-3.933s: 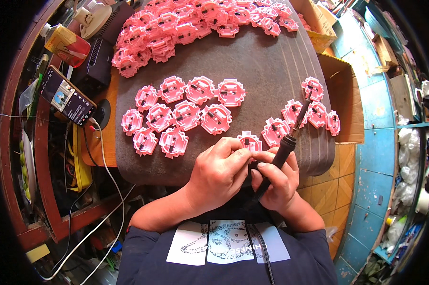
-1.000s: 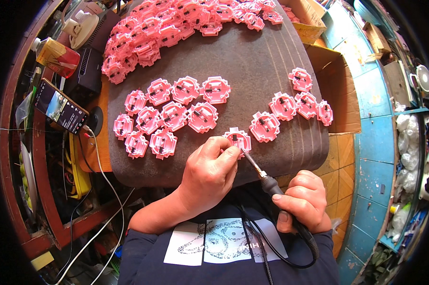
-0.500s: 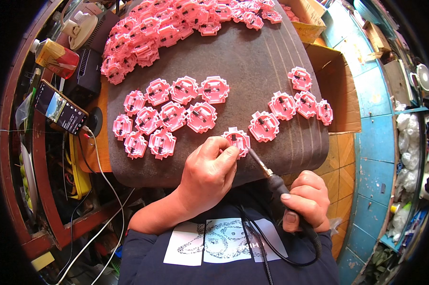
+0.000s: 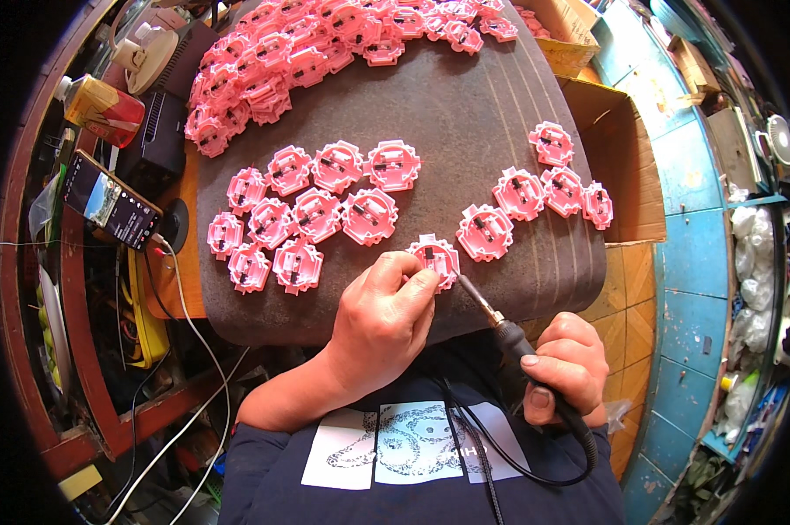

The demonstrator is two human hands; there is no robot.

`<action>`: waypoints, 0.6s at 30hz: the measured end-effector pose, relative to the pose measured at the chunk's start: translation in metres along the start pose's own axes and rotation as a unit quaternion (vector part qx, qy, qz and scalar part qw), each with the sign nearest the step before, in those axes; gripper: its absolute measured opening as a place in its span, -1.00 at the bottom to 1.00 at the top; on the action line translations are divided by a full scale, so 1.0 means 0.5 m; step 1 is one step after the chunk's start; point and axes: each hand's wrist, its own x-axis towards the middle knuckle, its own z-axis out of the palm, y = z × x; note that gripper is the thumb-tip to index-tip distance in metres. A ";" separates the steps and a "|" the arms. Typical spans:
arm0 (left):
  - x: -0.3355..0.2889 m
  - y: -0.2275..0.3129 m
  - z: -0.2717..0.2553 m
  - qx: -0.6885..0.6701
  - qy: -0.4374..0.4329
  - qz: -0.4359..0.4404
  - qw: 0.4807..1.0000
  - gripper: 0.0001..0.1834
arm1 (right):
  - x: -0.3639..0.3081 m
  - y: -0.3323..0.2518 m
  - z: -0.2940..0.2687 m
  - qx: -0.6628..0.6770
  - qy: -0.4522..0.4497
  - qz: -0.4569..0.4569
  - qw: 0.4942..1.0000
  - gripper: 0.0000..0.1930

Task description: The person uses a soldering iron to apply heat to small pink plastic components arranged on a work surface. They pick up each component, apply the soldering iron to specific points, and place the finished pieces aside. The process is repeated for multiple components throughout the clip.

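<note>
A pink plastic housing [image 4: 433,255] with small black parts inside lies near the front edge of the dark mat. My left hand [image 4: 384,302] is closed in a pinch against its lower left side; whatever is between thumb and forefinger is hidden. In my right hand [image 4: 567,367] is a soldering iron [image 4: 510,337], gripped by its black handle. The metal tip reaches the right edge of that housing. Just up and to the right sits another pink housing [image 4: 485,233].
More pink housings [image 4: 316,215] lie left of centre, with a smaller group [image 4: 562,192] at right. A large heap of them [image 4: 272,66] covers the far end of the mat [image 4: 447,105]. A phone [image 4: 111,200] and bottle [image 4: 102,109] stand at left; an open cardboard box [image 4: 622,166] is at right.
Both hands, the soldering iron and the housing keep nearly the same places. The whole view has shifted very slightly.
</note>
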 end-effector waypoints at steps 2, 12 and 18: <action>0.001 0.001 0.001 -0.002 0.000 -0.002 1.000 -0.75 | 0.003 0.000 0.001 0.005 -0.009 -0.003 1.000 -0.75; -0.001 0.002 -0.002 0.001 -0.007 -0.016 1.000 -0.75 | 0.004 0.005 0.007 0.013 -0.026 0.002 1.000 -0.75; -0.001 0.001 -0.001 0.002 0.001 -0.004 1.000 -0.74 | 0.009 0.006 0.010 0.013 -0.024 -0.003 1.000 -0.75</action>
